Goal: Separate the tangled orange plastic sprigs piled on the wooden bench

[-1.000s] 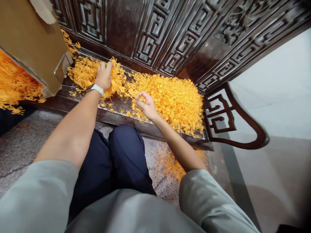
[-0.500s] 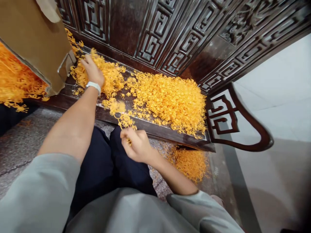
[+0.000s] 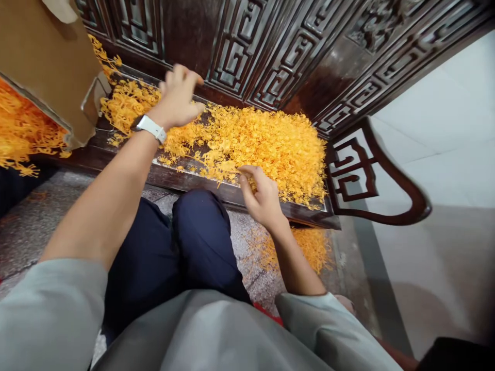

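My left hand point(image 3: 180, 98), with a white watch on its wrist, hovers with fingers spread above the left heap of small yellow, many-pronged plastic pieces point(image 3: 129, 103). Nothing shows in it. At the bench's front edge is my right hand point(image 3: 263, 196), its thumb and forefinger curved and slightly apart. A few yellow pieces point(image 3: 220, 170) lie by its fingertips, and the other fingers are partly hidden. Beyond it spreads a larger heap of the same yellow pieces point(image 3: 274, 147). Both heaps rest on a dark wooden bench point(image 3: 170, 178).
A cardboard box point(image 3: 42, 62) stands at the left, beside a mass of orange pieces point(image 3: 27, 123). Behind rises a carved wooden backrest point(image 3: 189, 41); a curved armrest point(image 3: 417, 208) closes the right end. More orange pieces point(image 3: 311, 250) lie on the floor below.
My left hand has lifted off the left heap and opened, moving right. My right hand has moved right and forward to the larger heap, and the yellow strand it held now lies by its fingertips.
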Action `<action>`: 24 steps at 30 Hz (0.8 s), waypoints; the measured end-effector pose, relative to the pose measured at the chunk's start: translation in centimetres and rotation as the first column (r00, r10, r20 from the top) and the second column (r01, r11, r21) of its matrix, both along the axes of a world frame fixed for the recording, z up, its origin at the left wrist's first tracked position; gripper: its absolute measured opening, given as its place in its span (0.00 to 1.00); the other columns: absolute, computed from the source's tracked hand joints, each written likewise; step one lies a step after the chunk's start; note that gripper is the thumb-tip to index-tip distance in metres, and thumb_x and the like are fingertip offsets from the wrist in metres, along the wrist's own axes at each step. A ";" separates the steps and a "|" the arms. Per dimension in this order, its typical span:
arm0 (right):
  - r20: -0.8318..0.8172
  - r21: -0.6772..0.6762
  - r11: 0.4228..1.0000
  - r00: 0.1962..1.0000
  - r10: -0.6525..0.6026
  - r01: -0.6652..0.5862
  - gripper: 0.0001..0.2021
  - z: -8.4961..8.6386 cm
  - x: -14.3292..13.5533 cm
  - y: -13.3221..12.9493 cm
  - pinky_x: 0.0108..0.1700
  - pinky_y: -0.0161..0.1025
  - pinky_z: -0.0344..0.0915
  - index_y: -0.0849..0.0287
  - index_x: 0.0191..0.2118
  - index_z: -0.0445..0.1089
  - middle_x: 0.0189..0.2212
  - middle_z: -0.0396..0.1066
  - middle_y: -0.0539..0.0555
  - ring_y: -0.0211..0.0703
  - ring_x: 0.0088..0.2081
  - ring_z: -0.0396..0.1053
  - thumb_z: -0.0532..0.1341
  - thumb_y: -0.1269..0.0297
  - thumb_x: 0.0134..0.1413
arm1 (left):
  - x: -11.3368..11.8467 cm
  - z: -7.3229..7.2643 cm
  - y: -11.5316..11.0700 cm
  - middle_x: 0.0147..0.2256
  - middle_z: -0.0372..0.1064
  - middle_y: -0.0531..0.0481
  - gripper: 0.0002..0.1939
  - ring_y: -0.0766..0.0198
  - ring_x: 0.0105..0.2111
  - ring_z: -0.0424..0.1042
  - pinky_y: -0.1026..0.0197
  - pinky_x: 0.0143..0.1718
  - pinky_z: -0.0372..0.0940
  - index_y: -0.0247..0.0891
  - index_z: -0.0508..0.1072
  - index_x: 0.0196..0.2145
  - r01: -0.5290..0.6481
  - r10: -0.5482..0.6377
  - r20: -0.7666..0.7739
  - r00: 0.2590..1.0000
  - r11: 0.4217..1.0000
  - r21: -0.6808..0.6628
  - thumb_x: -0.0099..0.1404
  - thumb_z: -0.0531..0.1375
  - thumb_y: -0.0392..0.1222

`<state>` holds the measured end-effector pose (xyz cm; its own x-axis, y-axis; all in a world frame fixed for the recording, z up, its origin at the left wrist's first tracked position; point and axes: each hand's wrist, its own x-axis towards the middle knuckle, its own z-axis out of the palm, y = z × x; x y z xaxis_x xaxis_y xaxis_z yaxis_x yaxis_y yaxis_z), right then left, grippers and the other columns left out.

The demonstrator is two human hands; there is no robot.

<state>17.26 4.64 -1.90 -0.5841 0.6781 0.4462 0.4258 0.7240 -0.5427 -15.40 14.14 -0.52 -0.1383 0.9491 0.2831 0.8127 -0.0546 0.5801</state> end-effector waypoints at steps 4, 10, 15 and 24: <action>-0.116 0.023 0.994 0.988 -0.107 0.110 0.08 1.0 1.8 1.9 0.46 0.49 0.76 0.52 0.52 0.73 0.41 0.80 0.55 0.48 0.42 0.80 0.58 0.62 0.75 | 7.0 1.0 -1.0 0.58 0.77 0.45 0.35 0.41 0.61 0.72 0.44 0.60 0.65 0.44 0.79 0.60 0.580 -0.562 0.148 0.814 0.775 -0.249 0.63 0.66 0.67; -0.206 0.106 0.966 0.956 -0.210 0.235 0.06 2.6 5.8 4.9 0.43 0.46 0.74 0.52 0.50 0.72 0.35 0.75 0.51 0.45 0.37 0.77 0.61 0.62 0.72 | 9.1 -0.8 -0.9 0.59 0.78 0.42 0.43 0.41 0.57 0.77 0.47 0.56 0.69 0.44 0.77 0.65 0.559 -0.559 0.088 0.824 0.778 -0.287 0.53 0.73 0.62; -0.250 0.102 0.951 0.933 -0.261 0.293 0.05 2.0 8.4 6.5 0.40 0.43 0.71 0.53 0.48 0.69 0.33 0.70 0.49 0.42 0.34 0.75 0.60 0.64 0.69 | 6.7 -3.4 0.9 0.40 0.82 0.44 0.25 0.48 0.40 0.80 0.49 0.45 0.70 0.43 0.83 0.49 0.480 -0.514 -0.012 0.858 0.810 -0.337 0.58 0.64 0.57; -0.423 0.361 0.751 0.815 -0.397 0.553 0.07 4.9 14.6 9.1 0.37 0.44 0.66 0.53 0.45 0.71 0.33 0.68 0.51 0.44 0.31 0.69 0.55 0.62 0.74 | -2.4 -8.5 0.3 0.43 0.82 0.41 0.29 0.39 0.52 0.76 0.40 0.55 0.64 0.44 0.82 0.42 0.146 -0.284 -0.323 0.903 0.909 -0.391 0.61 0.57 0.70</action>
<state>31.82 13.76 2.97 -0.0229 0.5053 0.8626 0.6525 0.6612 -0.3701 -17.76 14.42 -9.00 0.1281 0.9884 -0.0821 0.9604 -0.1030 0.2588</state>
